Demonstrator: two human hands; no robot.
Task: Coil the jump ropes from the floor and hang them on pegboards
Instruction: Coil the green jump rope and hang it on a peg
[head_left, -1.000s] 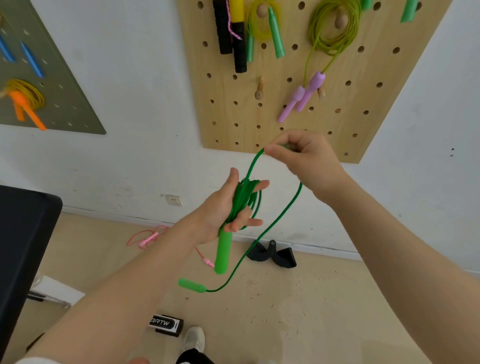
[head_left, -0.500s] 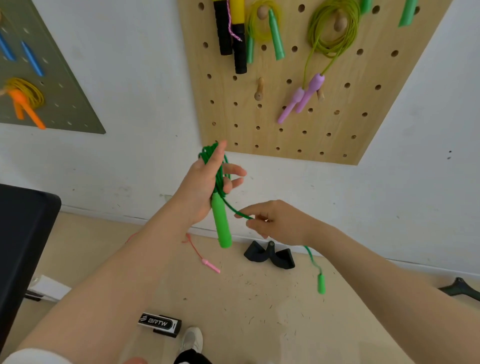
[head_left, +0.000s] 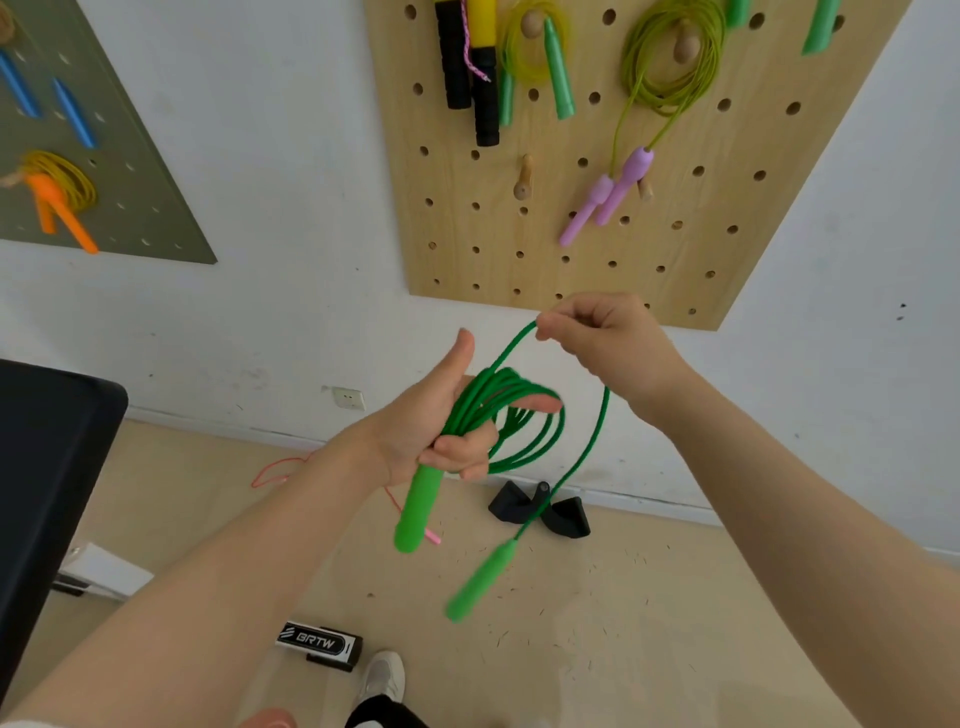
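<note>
Left hand (head_left: 441, 426) grips the coiled green rope (head_left: 511, 415) and one handle (head_left: 418, 512); right hand (head_left: 605, 338), above right, pinches the last strand, its loose handle (head_left: 480, 582) dangling below, near the wooden pegboard (head_left: 649, 249)

Bare wooden peg (head_left: 523, 179) open, purple-handled rope (head_left: 605, 197) hanging just right

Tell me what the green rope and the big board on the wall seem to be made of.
Green rope: probably smooth plastic or rubber cord, since it bends in springy loops with a slight sheen. Board: looks like light, unpainted wood, matte, with faint grain and rows of drilled holes.
</note>
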